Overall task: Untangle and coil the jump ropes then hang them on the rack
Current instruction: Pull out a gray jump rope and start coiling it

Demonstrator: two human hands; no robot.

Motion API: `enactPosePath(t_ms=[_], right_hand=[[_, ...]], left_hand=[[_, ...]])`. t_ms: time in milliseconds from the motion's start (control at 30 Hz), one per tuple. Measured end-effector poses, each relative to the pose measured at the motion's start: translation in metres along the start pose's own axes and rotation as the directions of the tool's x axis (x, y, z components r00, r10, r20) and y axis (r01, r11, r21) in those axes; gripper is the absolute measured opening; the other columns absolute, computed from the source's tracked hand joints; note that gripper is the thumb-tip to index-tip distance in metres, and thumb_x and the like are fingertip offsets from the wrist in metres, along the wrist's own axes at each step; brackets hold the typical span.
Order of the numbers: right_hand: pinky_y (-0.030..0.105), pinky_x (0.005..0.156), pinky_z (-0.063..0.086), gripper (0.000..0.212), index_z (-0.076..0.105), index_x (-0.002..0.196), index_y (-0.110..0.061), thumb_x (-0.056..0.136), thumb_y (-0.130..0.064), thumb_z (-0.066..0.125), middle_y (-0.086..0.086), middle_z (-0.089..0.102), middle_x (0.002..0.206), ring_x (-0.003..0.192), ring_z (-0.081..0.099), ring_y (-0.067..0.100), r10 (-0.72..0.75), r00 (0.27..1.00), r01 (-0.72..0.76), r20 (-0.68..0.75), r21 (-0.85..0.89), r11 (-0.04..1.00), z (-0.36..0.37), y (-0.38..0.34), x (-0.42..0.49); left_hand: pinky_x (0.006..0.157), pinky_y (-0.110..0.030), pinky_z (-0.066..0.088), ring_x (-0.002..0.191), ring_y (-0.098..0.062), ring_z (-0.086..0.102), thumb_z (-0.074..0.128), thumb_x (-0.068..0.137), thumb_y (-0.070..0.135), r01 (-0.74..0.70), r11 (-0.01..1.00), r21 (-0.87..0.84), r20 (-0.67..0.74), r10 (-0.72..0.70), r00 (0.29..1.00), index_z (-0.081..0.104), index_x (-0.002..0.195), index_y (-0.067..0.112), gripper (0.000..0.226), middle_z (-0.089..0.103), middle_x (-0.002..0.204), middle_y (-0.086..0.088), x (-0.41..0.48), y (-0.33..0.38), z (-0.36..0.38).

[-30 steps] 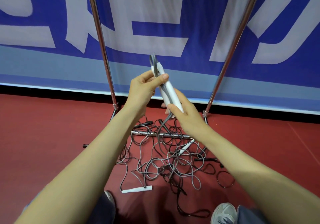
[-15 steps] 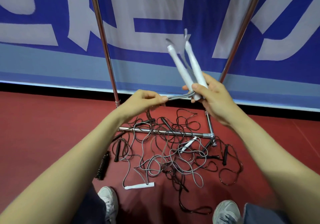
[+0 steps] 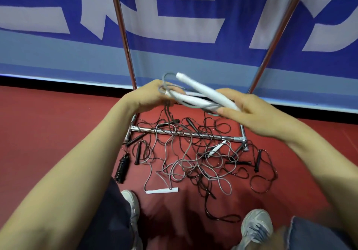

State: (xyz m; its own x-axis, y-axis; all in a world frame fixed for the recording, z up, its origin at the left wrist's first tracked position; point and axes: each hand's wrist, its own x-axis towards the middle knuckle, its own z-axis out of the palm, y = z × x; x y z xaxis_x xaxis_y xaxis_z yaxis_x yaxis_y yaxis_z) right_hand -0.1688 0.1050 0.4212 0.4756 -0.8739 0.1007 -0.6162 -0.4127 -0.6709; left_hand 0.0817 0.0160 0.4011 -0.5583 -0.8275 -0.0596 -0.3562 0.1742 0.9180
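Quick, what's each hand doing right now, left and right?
Left hand: closed, gripping loops of the grey rope.
Right hand: closed, gripping the two white handles.

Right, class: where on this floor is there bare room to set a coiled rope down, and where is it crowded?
Bare red floor lies left of the rack's left upright, up to the banner. Crowded: the tangled jump ropes cover the floor around the rack's bottom bar, down to the shoes.
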Motion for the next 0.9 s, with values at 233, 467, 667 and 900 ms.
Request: enactPosePath(t_ms=[233,467,667,900], right_hand=[[0.019,0.061,0.035,0.039,0.045,0.132,-0.023,0.096,-0.009,0.050,-0.012,0.055,0.087,0.073,0.048,0.009,-0.090,0.996,0.082,-0.021,-0.240,0.967,0.012,-0.008,-0.001],[0.018,0.052,0.032,0.035,0.052,0.127,-0.023,0.094,-0.009,0.053,-0.008,0.054,0.068,0.056,0.045,0.006,-0.024,0.999,0.018,-0.030,-0.188,0.982,0.012,-0.005,0.001],[0.022,0.052,0.034,0.042,0.053,0.122,-0.035,0.091,-0.007,0.054,-0.001,0.060,0.072,0.054,0.046,0.008,0.004,0.990,0.019,0.140,-0.161,0.987,0.016,-0.004,0.003],[0.034,0.054,0.036,0.035,0.033,0.130,-0.019,0.097,-0.015,0.044,-0.004,0.047,0.073,0.057,0.045,0.017,0.259,0.941,-0.172,0.219,-0.350,0.921,0.029,0.004,0.018]], left_hand=[[0.067,-0.027,0.046,0.070,-0.010,0.057,0.062,0.070,0.005,0.112,0.990,-0.084,0.065,-0.107,0.992,0.071,0.087,0.012,0.020,0.067,0.077,-0.003,0.000,-0.008,-0.006],[0.072,-0.022,0.046,0.076,-0.013,0.060,0.063,0.086,-0.001,0.141,0.963,-0.229,0.044,-0.135,0.990,0.070,0.090,0.007,0.011,0.070,0.079,-0.001,0.006,-0.013,-0.006],[0.065,-0.016,0.049,0.068,-0.007,0.063,0.062,0.087,0.001,0.149,0.976,-0.161,0.075,-0.138,0.987,0.075,0.083,0.009,0.017,0.071,0.077,0.000,0.002,0.003,-0.005],[0.050,-0.006,0.032,0.052,0.005,0.050,0.074,0.082,0.017,0.016,0.955,0.295,-0.030,-0.008,1.000,0.077,0.087,0.012,0.008,0.066,0.064,0.010,-0.001,0.033,0.017]])
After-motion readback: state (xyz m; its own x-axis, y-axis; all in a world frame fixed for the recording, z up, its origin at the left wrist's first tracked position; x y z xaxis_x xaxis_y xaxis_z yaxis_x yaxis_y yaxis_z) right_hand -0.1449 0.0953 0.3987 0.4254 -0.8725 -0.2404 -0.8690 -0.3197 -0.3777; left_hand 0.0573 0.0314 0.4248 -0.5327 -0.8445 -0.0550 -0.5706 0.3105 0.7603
